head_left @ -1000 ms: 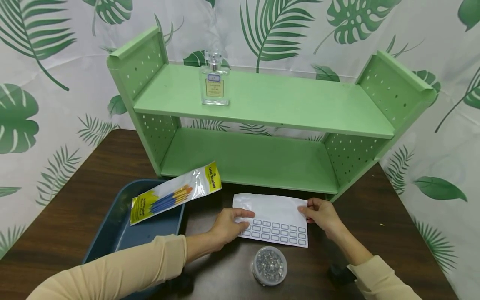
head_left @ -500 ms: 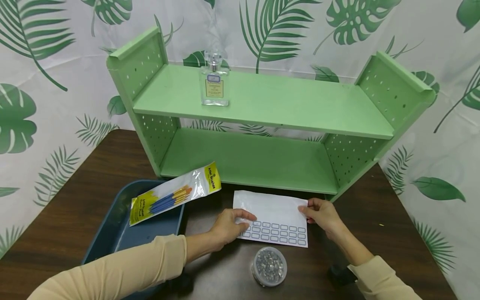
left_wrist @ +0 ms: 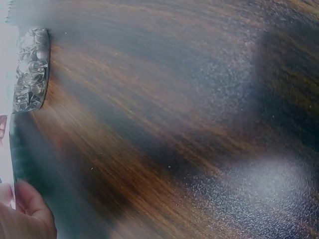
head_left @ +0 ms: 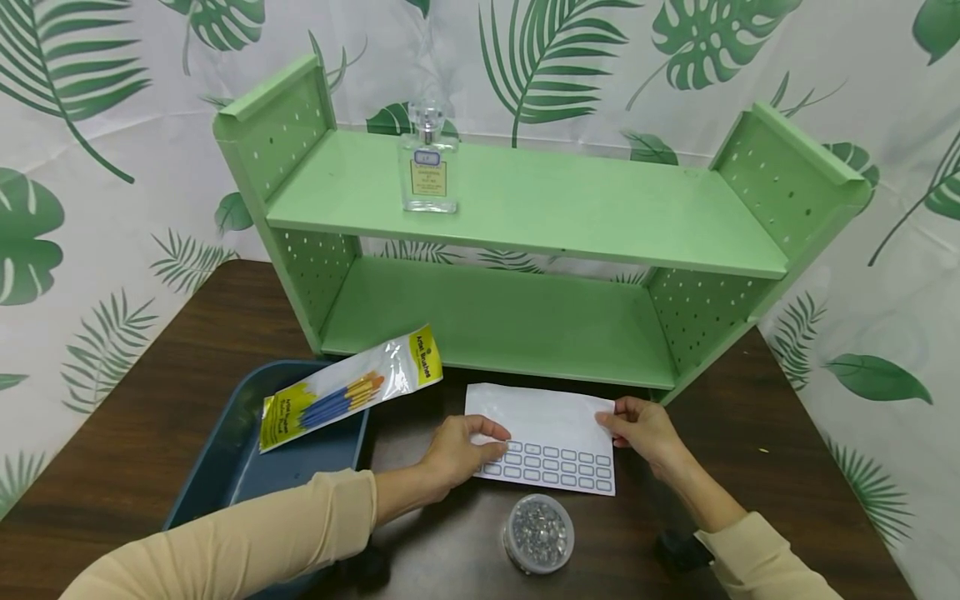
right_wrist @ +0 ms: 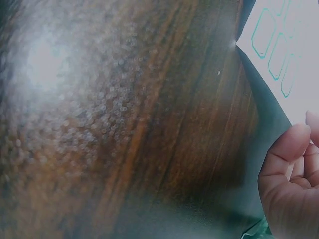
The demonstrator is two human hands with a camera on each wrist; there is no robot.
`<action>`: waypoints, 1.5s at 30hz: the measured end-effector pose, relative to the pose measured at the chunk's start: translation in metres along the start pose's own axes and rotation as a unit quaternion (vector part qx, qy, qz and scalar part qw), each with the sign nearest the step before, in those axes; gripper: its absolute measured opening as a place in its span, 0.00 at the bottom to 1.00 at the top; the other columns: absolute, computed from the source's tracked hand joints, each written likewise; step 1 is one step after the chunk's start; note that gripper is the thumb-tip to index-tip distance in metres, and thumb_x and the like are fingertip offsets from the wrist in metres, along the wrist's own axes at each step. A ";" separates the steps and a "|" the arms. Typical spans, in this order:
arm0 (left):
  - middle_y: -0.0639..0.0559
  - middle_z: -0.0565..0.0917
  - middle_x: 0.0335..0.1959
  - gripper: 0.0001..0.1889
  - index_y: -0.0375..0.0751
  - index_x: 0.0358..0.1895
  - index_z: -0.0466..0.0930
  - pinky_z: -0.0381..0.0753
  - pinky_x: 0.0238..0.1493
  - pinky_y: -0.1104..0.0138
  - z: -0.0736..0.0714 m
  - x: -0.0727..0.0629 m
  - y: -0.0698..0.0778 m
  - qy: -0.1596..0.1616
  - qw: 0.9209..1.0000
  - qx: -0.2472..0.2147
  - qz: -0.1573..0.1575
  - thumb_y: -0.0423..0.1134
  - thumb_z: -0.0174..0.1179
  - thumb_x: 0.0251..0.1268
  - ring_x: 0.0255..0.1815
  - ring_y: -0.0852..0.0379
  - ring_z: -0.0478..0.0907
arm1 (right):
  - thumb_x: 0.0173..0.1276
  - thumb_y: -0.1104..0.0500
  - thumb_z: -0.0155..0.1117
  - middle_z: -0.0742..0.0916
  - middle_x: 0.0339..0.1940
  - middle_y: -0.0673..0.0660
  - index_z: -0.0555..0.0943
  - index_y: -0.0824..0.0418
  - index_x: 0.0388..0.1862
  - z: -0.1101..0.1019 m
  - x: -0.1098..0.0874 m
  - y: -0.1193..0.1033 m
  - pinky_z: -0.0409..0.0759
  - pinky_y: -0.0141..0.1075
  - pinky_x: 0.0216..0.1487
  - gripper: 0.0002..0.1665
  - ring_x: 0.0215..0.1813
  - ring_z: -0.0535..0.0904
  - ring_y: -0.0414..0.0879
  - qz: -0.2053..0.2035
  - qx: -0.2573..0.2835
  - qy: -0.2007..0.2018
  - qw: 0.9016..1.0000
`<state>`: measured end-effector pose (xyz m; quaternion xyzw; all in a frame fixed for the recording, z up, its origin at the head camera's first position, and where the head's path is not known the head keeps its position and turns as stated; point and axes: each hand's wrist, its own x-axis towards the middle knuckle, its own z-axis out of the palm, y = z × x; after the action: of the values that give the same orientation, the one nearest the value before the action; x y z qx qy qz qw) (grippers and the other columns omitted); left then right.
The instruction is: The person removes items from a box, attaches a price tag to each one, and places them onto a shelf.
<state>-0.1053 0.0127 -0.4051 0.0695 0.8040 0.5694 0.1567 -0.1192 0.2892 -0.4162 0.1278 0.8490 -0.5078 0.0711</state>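
Note:
A white sheet of blue-bordered label stickers (head_left: 551, 417) is held above the dark table, its printed rows toward the near edge. At its left side my left hand (head_left: 453, 458) pinches the sheet, thumb below the forefinger; the left wrist view shows the thumb (left_wrist: 32, 199) at the paper's edge. My right hand (head_left: 648, 433) grips the right edge between thumb and fingers, which the right wrist view also shows with the thumb (right_wrist: 286, 149) against the paper. Just in front of the sheet stands a round clear tub of shiny glass-like pieces (head_left: 538, 533).
Behind the sheet rises a green two-tier shelf (head_left: 495, 304) with a labelled perfume bottle (head_left: 429, 171) on its upper board. To the left, a pack of artist brushes (head_left: 352, 387) lies across a blue bin (head_left: 247, 433). A leaf-print cloth (head_left: 585, 75) hangs behind.
The sheet's far edge has shifted slightly. Both hands keep their places on it, the left fingers moving only a little.

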 end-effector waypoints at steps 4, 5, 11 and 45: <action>0.51 0.84 0.28 0.04 0.38 0.32 0.84 0.70 0.34 0.70 0.000 0.000 0.001 0.008 1.000 0.004 -0.003 0.32 0.67 0.53 0.32 0.63 0.73 | 0.65 0.62 0.63 0.79 0.24 0.51 0.74 0.75 0.42 0.000 0.000 -0.001 0.78 0.29 0.28 0.16 0.27 0.75 0.39 0.000 0.004 -0.002 1.000; 0.51 0.84 0.28 0.03 0.38 0.32 0.84 0.70 0.34 0.70 0.000 -0.001 0.001 0.010 1.000 0.004 -0.003 0.32 0.67 0.53 0.32 0.62 0.73 | 0.65 0.62 0.63 0.79 0.24 0.51 0.74 0.75 0.42 0.000 0.000 -0.001 0.78 0.29 0.28 0.16 0.27 0.75 0.39 0.000 0.004 -0.003 1.000; 0.51 0.83 0.28 0.03 0.38 0.31 0.84 0.69 0.34 0.69 0.000 -0.001 0.001 0.014 1.000 0.005 -0.003 0.32 0.66 0.53 0.32 0.62 0.72 | 0.65 0.63 0.62 0.79 0.24 0.51 0.73 0.75 0.41 0.000 0.001 -0.001 0.78 0.29 0.28 0.15 0.27 0.75 0.38 -0.004 0.003 -0.007 1.000; 0.48 0.81 0.33 0.02 0.35 0.34 0.82 0.72 0.31 0.70 -0.016 -0.006 0.001 0.041 0.999 -0.002 -0.027 0.30 0.62 0.58 0.30 0.60 0.74 | 0.63 0.66 0.64 0.80 0.26 0.54 0.74 0.75 0.39 -0.002 0.005 0.000 0.79 0.30 0.27 0.13 0.27 0.74 0.40 -0.015 -0.061 -0.001 0.998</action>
<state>-0.1049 -0.0036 -0.3983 0.0242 0.8099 0.5693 0.1393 -0.1238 0.2913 -0.4162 0.1099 0.8802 -0.4560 0.0722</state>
